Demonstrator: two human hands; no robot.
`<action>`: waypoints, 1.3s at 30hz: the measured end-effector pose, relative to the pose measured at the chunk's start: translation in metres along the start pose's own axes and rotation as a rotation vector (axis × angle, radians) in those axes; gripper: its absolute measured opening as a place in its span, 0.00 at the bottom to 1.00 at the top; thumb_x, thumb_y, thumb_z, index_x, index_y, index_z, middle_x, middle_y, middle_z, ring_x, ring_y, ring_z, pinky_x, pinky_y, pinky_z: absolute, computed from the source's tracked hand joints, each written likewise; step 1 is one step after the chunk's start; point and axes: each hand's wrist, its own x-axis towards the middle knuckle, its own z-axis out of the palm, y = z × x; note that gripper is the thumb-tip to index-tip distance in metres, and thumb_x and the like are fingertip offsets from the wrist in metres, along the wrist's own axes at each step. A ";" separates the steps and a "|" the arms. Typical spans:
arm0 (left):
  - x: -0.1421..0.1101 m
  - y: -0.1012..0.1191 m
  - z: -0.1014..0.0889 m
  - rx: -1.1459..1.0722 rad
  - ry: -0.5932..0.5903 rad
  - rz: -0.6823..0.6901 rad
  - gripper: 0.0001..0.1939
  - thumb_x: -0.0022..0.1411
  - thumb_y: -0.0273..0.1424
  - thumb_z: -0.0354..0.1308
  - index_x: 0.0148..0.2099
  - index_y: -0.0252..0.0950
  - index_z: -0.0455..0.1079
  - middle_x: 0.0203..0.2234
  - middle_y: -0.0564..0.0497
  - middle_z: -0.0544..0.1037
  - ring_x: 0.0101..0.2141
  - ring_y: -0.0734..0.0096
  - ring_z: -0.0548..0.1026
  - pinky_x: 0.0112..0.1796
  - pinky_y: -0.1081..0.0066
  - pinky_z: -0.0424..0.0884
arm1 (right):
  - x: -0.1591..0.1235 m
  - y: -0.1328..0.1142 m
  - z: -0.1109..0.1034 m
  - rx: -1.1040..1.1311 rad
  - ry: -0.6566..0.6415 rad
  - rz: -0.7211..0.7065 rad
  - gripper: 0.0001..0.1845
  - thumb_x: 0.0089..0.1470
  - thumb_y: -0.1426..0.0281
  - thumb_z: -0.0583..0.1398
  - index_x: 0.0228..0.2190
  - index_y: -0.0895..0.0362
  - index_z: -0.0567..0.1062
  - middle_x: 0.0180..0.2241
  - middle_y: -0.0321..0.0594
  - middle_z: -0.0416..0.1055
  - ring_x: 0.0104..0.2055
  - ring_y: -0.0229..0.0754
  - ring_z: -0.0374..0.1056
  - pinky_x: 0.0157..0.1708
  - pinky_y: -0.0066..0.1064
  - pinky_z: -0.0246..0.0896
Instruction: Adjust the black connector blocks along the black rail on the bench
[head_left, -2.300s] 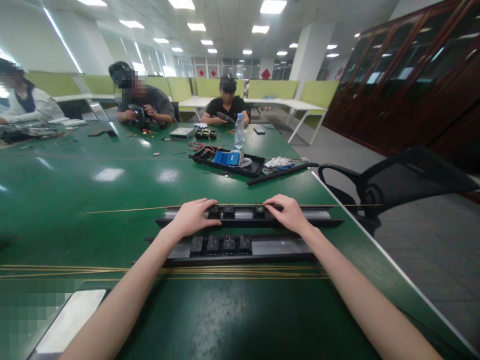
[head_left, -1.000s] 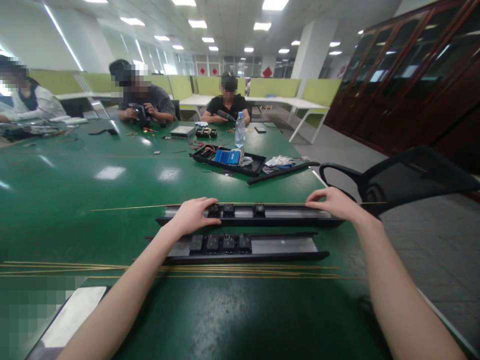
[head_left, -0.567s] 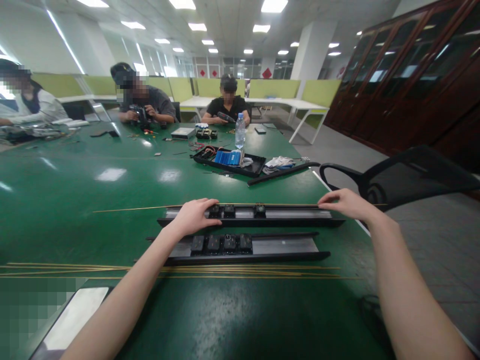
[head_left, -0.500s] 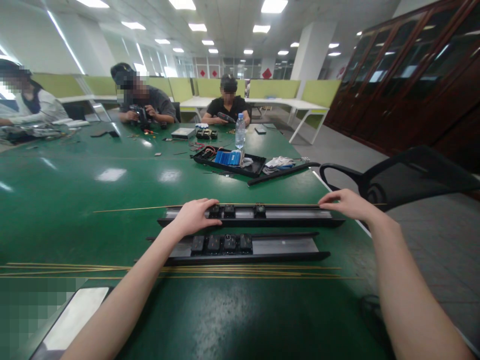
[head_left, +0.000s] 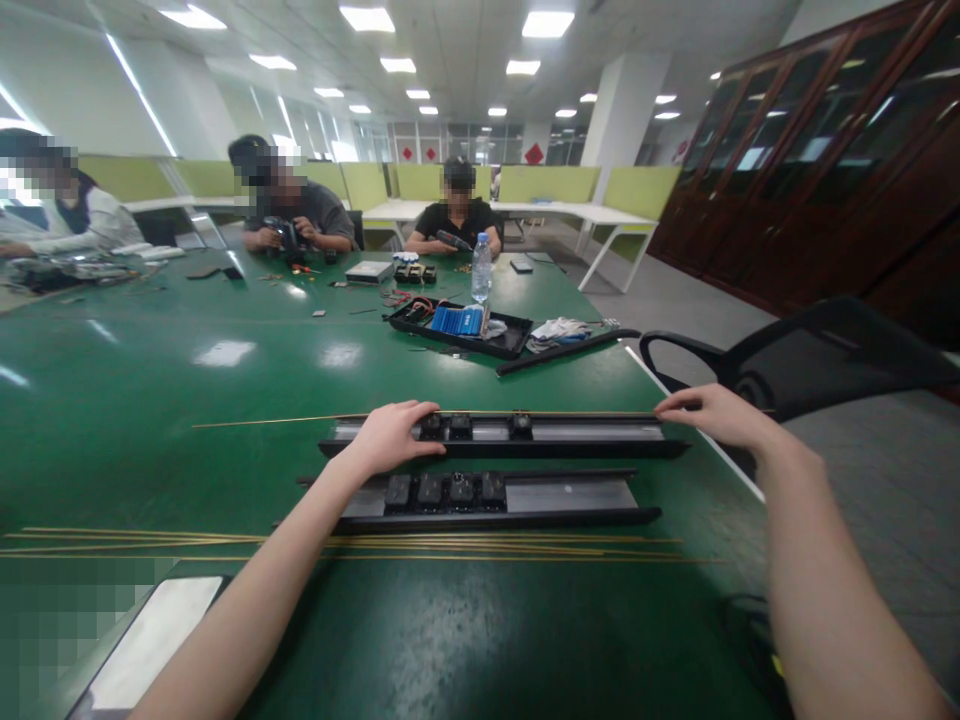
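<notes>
A long black channel rail with a silvery inside lies crosswise on the green table, with several small black blocks set in it. My left hand spans its left part, fingers at the far edge and thumb at the near edge. Along the far edge runs a thin brass-coloured rod, sticking out past the left end. At the rail's right end, the thumb and fingers of my right hand pinch the rod. Closer to me is a second channel rail, holding several black blocks side by side.
Several loose brass-coloured rods lie in front. A phone-like slab is at lower left. Beyond the rails are a black tray, a water bottle and gloves. A chair stands right; three people sit farther back.
My right hand has slid slightly to the right along the rod, away from the rail's middle. My left hand stays on the rail. The whole view has shifted slightly.
</notes>
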 end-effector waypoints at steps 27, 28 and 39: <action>0.007 -0.001 -0.005 -0.017 -0.041 -0.010 0.33 0.55 0.55 0.62 0.57 0.43 0.70 0.51 0.45 0.80 0.49 0.50 0.78 0.48 0.60 0.72 | 0.000 -0.068 0.017 -0.028 0.231 -0.273 0.19 0.54 0.55 0.59 0.39 0.52 0.83 0.44 0.41 0.81 0.49 0.53 0.73 0.53 0.42 0.65; 0.008 -0.001 -0.006 -0.014 -0.048 -0.015 0.33 0.54 0.55 0.63 0.57 0.43 0.70 0.51 0.45 0.80 0.49 0.50 0.78 0.48 0.60 0.72 | -0.001 -0.076 0.021 -0.015 0.207 -0.287 0.18 0.54 0.56 0.59 0.38 0.51 0.83 0.44 0.41 0.81 0.49 0.52 0.73 0.53 0.41 0.65; 0.009 -0.001 -0.006 -0.005 -0.066 -0.038 0.34 0.53 0.56 0.64 0.57 0.44 0.71 0.51 0.46 0.80 0.50 0.50 0.77 0.47 0.60 0.72 | 0.002 -0.121 0.068 0.080 0.023 -0.441 0.17 0.56 0.58 0.60 0.41 0.51 0.83 0.46 0.40 0.80 0.48 0.50 0.75 0.50 0.39 0.68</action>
